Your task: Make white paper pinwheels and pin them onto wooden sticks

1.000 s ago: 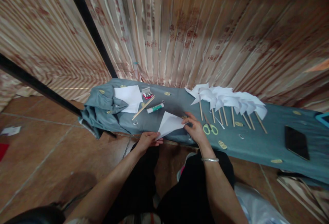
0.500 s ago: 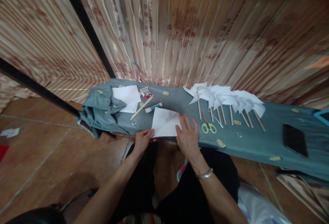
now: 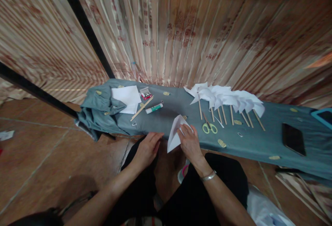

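A white sheet of paper point(image 3: 173, 137), creased and tilted, overhangs the front edge of the cloth-covered table. My right hand point(image 3: 188, 138) grips its right side, fingers over the paper. Left of it, my left hand point(image 3: 149, 146) is off the sheet, fingers stretched out by the table edge and holding nothing. Scissors with light green handles point(image 3: 209, 128) lie just right of my right hand. Beyond my left hand are a glue stick point(image 3: 154, 108), wooden sticks point(image 3: 141, 108) and a small open box of pins point(image 3: 146, 94).
Several white paper pinwheels point(image 3: 224, 96) on sticks overlap along the back right of the table point(image 3: 259, 143). A paper stack point(image 3: 127, 98) lies at the left, partly under bunched cloth. A dark phone point(image 3: 294, 139) and a blue-edged device point(image 3: 323, 115) lie far right. A curtain hangs behind.
My left hand has let go of the paper's left corner. The sheet has swung from flat on the table to tilted in my right hand.
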A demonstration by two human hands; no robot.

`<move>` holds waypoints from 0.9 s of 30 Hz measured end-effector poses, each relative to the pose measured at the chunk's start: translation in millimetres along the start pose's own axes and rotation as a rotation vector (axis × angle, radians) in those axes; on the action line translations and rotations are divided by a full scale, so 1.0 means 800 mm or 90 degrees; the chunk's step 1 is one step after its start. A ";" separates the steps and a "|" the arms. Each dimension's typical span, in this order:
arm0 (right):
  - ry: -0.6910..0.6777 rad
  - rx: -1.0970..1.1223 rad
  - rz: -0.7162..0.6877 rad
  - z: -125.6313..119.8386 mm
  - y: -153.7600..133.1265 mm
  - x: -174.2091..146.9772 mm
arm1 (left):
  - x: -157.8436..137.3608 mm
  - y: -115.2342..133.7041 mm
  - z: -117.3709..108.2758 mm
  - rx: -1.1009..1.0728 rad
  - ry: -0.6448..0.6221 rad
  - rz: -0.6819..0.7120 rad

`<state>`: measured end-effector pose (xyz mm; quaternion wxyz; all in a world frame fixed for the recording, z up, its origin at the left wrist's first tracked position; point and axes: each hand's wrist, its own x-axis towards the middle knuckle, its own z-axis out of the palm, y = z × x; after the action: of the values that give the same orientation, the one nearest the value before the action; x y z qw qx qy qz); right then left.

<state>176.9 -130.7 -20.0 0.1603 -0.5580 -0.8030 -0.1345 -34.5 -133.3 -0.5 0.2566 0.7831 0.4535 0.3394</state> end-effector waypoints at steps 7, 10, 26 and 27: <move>0.034 0.031 -0.064 0.010 0.004 -0.010 | 0.040 0.003 0.001 0.420 -0.193 0.390; 0.018 0.034 -0.070 0.008 0.011 -0.011 | 0.057 -0.024 0.004 0.422 -0.139 0.363; -0.042 0.315 0.084 -0.002 0.039 -0.034 | 0.081 -0.051 -0.007 0.207 -0.267 0.167; -0.038 0.344 0.106 -0.003 0.040 -0.030 | 0.087 -0.052 -0.006 0.187 -0.277 0.143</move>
<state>215.4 -141.2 -26.4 0.2900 -0.5630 -0.7654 0.1143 -35.8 -52.1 -6.0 0.1926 0.9116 0.3425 0.1207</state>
